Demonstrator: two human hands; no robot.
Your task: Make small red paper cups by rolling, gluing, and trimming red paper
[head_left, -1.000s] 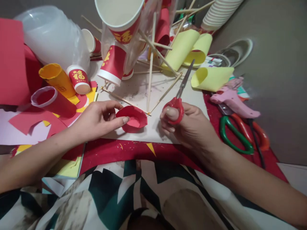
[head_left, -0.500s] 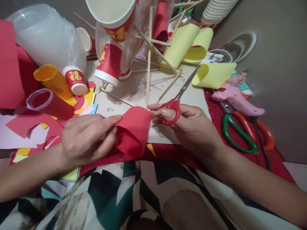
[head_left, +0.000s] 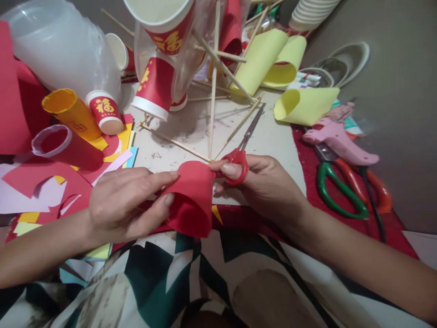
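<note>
A curled piece of red paper hangs over the near edge of the white board. My left hand pinches its left side between thumb and fingers. My right hand grips the red-handled scissors, blades pointing away to the upper right, and its fingertips touch the paper's right edge. The blades look closed and lie clear of the paper.
Wooden sticks form a frame with red paper cups at the back. Yellow paper rolls, a pink glue gun and green-and-orange scissors lie to the right. Red and orange tubes and paper scraps lie to the left.
My left hand lifted the red paper off the board and pulled it toward me. My right hand with the scissors shifted left until its fingers met the paper's edge.
</note>
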